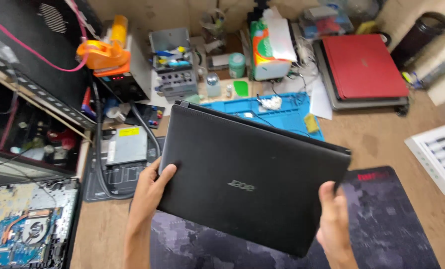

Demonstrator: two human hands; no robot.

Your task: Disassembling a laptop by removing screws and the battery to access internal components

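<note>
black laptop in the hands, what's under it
A dark patterned desk mat shows below the closed black laptop, with a blue work mat past its far edge; whatever lies directly beneath is covered.

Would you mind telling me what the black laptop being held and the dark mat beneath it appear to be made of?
The black laptop, gripped by the left hand and the right hand, looks like matte plastic: an even, dull sheen with no metallic glare. The dark mat seems cloth-topped, probably over rubber: a soft, non-reflective surface with a printed mottled pattern.
</note>
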